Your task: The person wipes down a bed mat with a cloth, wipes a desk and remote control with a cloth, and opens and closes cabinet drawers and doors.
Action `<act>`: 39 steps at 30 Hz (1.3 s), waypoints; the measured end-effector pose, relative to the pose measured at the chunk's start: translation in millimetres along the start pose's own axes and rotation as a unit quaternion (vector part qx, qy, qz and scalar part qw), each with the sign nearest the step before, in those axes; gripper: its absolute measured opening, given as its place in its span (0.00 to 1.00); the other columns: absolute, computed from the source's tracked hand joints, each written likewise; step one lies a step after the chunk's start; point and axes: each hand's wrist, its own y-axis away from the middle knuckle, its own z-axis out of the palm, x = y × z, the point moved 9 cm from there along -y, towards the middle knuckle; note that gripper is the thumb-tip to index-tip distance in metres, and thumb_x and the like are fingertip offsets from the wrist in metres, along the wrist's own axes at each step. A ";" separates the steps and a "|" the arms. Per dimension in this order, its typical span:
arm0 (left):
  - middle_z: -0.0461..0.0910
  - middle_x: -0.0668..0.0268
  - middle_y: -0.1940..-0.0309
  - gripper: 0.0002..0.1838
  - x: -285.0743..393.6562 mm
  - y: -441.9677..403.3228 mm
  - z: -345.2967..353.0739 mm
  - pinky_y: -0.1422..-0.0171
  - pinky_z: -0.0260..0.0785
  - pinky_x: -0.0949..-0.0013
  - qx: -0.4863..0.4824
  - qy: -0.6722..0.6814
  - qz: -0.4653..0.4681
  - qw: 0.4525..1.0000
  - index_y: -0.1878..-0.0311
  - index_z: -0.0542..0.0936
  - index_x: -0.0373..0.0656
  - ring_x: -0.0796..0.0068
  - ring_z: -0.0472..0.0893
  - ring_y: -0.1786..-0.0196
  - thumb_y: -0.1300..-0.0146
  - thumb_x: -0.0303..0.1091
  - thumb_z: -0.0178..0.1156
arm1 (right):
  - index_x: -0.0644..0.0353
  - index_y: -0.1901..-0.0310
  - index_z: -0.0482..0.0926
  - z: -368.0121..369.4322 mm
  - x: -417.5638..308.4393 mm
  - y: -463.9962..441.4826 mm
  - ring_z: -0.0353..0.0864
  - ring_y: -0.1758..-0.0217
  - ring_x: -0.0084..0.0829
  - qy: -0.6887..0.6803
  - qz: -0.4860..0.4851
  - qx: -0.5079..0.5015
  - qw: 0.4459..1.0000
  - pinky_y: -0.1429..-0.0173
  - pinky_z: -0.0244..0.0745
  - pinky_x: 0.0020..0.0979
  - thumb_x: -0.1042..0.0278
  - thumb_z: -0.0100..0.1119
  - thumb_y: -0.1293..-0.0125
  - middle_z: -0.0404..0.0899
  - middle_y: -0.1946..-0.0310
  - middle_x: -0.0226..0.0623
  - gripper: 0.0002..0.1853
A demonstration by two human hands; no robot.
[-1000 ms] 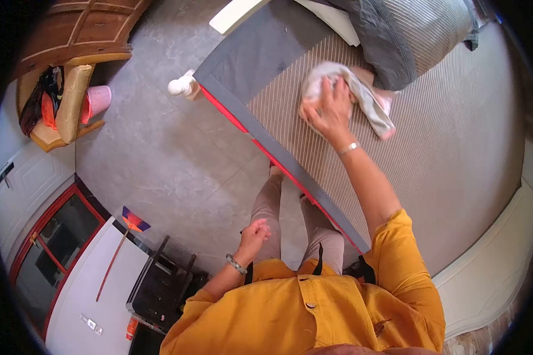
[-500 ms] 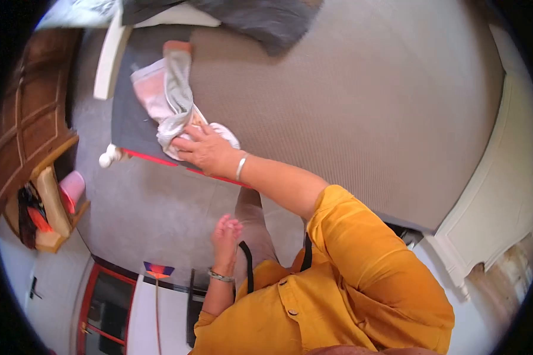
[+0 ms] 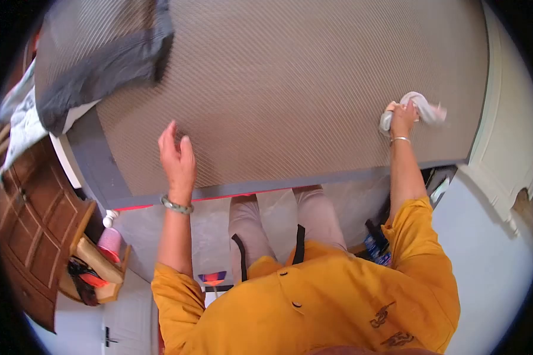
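Observation:
A white and pink towel (image 3: pixel 421 106) is bunched in my right hand (image 3: pixel 404 117) over the right part of the bed. The fingers are closed round it, and its loose end is blurred. Beneath it lies a brown striped mat (image 3: pixel 266 94) with a grey border. My left hand (image 3: pixel 177 163) is above the mat's near left part, holding nothing, with thumb and fingers apart. Whether it touches the mat I cannot tell.
A dark grey cloth (image 3: pixel 109 89) lies bunched on the bed's far left. The cream headboard (image 3: pixel 503 118) rises at the right. Down at the left are a wooden cabinet (image 3: pixel 35 219) and a pink bin (image 3: pixel 109 244). A broom (image 3: pixel 212 277) stands behind me.
My right hand has carried the towel from the bed's left edge across to the right side. My left hand has risen from beside my leg to above the mat. My view has shifted too.

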 end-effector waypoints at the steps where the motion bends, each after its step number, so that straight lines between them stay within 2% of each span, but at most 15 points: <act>1: 0.71 0.53 0.44 0.21 15.2 -14.7 7.0 0.43 0.67 0.67 -0.008 -0.002 0.024 1.000 0.40 0.71 0.35 0.64 0.72 0.43 0.37 0.26 0.53 | 0.63 0.42 0.71 0.9 17.2 12.2 0.69 0.41 0.50 0.010 0.018 0.013 1.000 0.37 0.63 0.44 0.64 0.48 0.40 0.71 0.48 0.54 0.24; 3: 0.71 0.54 0.44 0.22 50.9 -35.9 20.1 0.43 0.67 0.67 -0.019 -0.006 0.071 0.997 0.40 0.71 0.36 0.64 0.72 0.44 0.38 0.26 0.53 | 0.68 0.46 0.70 -8.6 -69.4 58.5 0.72 0.52 0.44 -0.215 -0.045 -0.047 0.974 0.44 0.67 0.44 0.70 0.47 0.36 0.72 0.54 0.49 0.18; 5: 0.71 0.55 0.45 0.22 69.6 -52.8 33.8 0.43 0.67 0.67 -0.024 -0.018 0.073 0.997 0.40 0.71 0.37 0.64 0.72 0.44 0.39 0.27 0.54 | 0.62 0.57 0.73 -18.3 -187.0 129.4 0.72 0.54 0.46 -0.030 -0.114 -0.154 0.981 0.48 0.66 0.46 0.67 0.51 0.44 0.72 0.58 0.47 0.14; 7: 0.72 0.55 0.45 0.22 82.3 -66.5 44.7 0.42 0.67 0.67 -0.020 -0.035 0.080 0.996 0.40 0.72 0.37 0.63 0.72 0.43 0.39 0.28 0.55 | 0.57 0.58 0.77 -3.1 -267.8 233.1 0.74 0.46 0.49 -0.200 -0.271 -0.142 0.931 0.54 0.70 0.53 0.68 0.54 0.47 0.73 0.50 0.52 0.14; 8: 0.72 0.55 0.46 0.22 84.6 -75.3 46.2 0.41 0.66 0.67 -0.012 -0.046 0.084 0.995 0.40 0.72 0.37 0.63 0.73 0.43 0.40 0.28 0.55 | 0.58 0.57 0.78 11.3 -325.3 257.2 0.73 0.42 0.46 -0.078 -0.270 -0.499 0.820 0.48 0.71 0.51 0.68 0.56 0.48 0.73 0.47 0.53 0.15; 9: 0.72 0.55 0.46 0.23 86.4 -86.7 47.3 0.40 0.66 0.67 -0.001 -0.058 0.090 0.994 0.41 0.72 0.38 0.62 0.73 0.43 0.40 0.28 0.56 | 0.57 0.56 0.78 11.2 -361.0 286.4 0.73 0.41 0.43 -0.133 -0.358 -0.563 0.732 0.42 0.69 0.48 0.71 0.58 0.49 0.74 0.47 0.48 0.16; 11: 0.72 0.53 0.44 0.22 87.6 -112.8 45.9 0.36 0.63 0.64 0.015 -0.114 0.116 0.987 0.41 0.72 0.38 0.59 0.72 0.41 0.40 0.30 0.56 | 0.54 0.58 0.79 -24.6 -374.0 251.4 0.73 0.41 0.40 -0.374 -0.439 -0.300 0.760 0.41 0.70 0.47 0.72 0.59 0.50 0.76 0.48 0.41 0.14; 17: 0.68 0.42 0.40 0.26 84.1 -179.5 66.7 0.30 0.55 0.58 0.090 -0.209 0.196 0.954 0.37 0.69 0.37 0.49 0.65 0.35 0.37 0.37 0.53 | 0.57 0.55 0.75 -3.8 -278.5 -17.1 0.71 0.44 0.40 -0.244 -0.288 -0.071 0.923 0.38 0.67 0.43 0.70 0.55 0.44 0.75 0.50 0.38 0.13; 21: 0.48 0.40 0.29 0.37 96.5 -201.7 124.2 0.25 0.38 0.44 0.088 -0.283 -0.103 0.949 0.29 0.54 0.38 0.45 0.46 0.25 0.36 0.49 0.48 | 0.57 0.39 0.67 -16.8 -66.8 -136.7 0.60 0.34 0.46 0.030 -0.203 0.102 0.973 0.32 0.57 0.43 0.60 0.55 0.37 0.67 0.41 0.49 0.25; 23: 0.42 0.43 0.27 0.39 90.2 -203.8 144.0 0.26 0.33 0.38 0.148 -0.342 -0.066 0.926 0.27 0.49 0.41 0.44 0.39 0.24 0.35 0.53 0.44 | 0.55 0.39 0.70 -15.5 45.2 -160.0 0.59 0.31 0.48 0.129 -0.118 0.039 0.984 0.30 0.57 0.45 0.60 0.59 0.42 0.60 0.34 0.54 0.28; 27: 0.44 0.45 0.27 0.37 96.5 -198.9 150.3 0.26 0.33 0.40 0.186 -0.392 -0.030 0.900 0.27 0.50 0.42 0.45 0.40 0.24 0.35 0.51 0.42 | 0.63 0.43 0.72 11.7 106.6 -180.3 0.71 0.41 0.43 -0.152 0.082 -0.028 0.985 0.39 0.67 0.36 0.65 0.56 0.40 0.68 0.41 0.51 0.23; 30: 0.45 0.42 0.28 0.38 99.9 -199.9 151.4 0.27 0.32 0.37 0.182 -0.378 -0.013 0.908 0.28 0.51 0.38 0.42 0.40 0.25 0.37 0.49 0.45 | 0.67 0.47 0.72 14.6 -10.6 -192.6 0.75 0.51 0.34 -0.192 0.087 -0.052 0.976 0.48 0.71 0.34 0.66 0.53 0.36 0.74 0.52 0.44 0.19; 33: 0.45 0.43 0.28 0.39 99.8 -200.3 151.3 0.27 0.32 0.38 0.178 -0.380 -0.023 0.907 0.28 0.51 0.38 0.42 0.40 0.25 0.37 0.49 0.45 | 0.62 0.48 0.72 12.1 -242.9 -139.8 0.72 0.54 0.42 -0.147 -0.323 -0.020 0.935 0.45 0.68 0.43 0.75 0.52 0.44 0.73 0.58 0.44 0.19; 36: 0.43 0.45 0.27 0.39 105.9 -197.6 150.9 0.27 0.31 0.38 0.165 -0.378 -0.028 0.911 0.28 0.50 0.39 0.44 0.39 0.24 0.38 0.48 0.47 | 0.56 0.51 0.79 30.5 -403.7 -56.8 0.76 0.45 0.40 -0.395 -0.458 -0.146 0.783 0.35 0.66 0.45 0.71 0.50 0.42 0.78 0.52 0.41 0.17; 39: 0.41 0.46 0.27 0.40 89.3 -202.5 150.9 0.26 0.29 0.39 0.171 -0.356 -0.015 0.919 0.27 0.48 0.40 0.45 0.38 0.24 0.39 0.47 0.48 | 0.54 0.51 0.79 7.1 -457.7 -70.3 0.80 0.50 0.40 -0.392 -0.508 -0.095 0.761 0.41 0.73 0.41 0.72 0.54 0.43 0.80 0.55 0.38 0.17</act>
